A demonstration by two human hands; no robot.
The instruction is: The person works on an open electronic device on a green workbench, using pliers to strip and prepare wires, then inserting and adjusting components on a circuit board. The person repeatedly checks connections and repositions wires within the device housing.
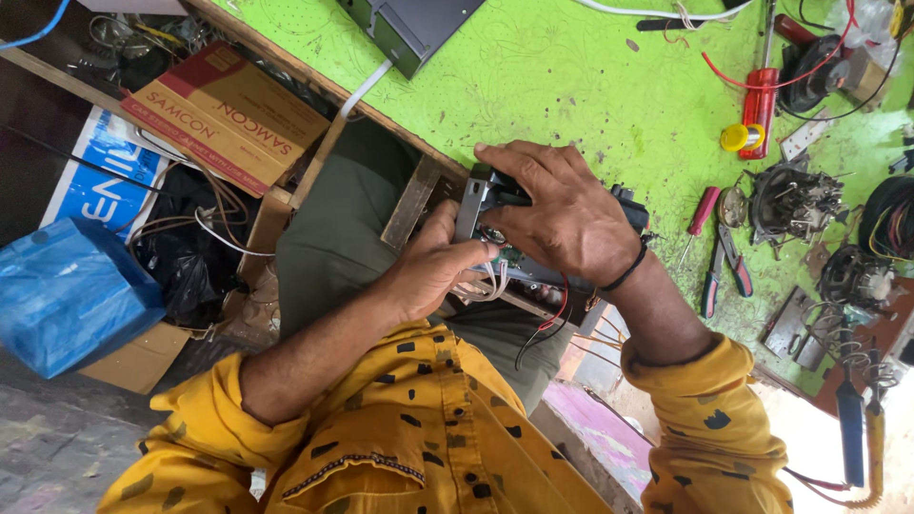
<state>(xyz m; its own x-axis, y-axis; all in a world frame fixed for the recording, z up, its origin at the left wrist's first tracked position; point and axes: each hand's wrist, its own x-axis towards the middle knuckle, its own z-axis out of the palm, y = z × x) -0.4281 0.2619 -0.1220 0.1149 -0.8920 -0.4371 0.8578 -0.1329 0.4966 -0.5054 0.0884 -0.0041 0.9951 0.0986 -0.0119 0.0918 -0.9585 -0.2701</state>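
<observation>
Fig.: Small electronic unit (495,205) w/ grey metal case, exposed circuit board & loose wires, held at frame centre over the lap, at the green bench (533,86) edge. Right hand (562,214) lies over its top, fingers closed round the case; left hand (433,266) grips it from 7 o'clock, fingers curled onto the wire side. Probably light, rigid; wires & board look fragile, so hold by the metal casing. At 10 o'clock: flat brown-and-red carton (228,114); below it a blue-white printed box (100,171); at 9 o'clock a blue plastic bag (71,295).

Green workbench (571,86), wooden edge, grey floor (57,447)
</observation>
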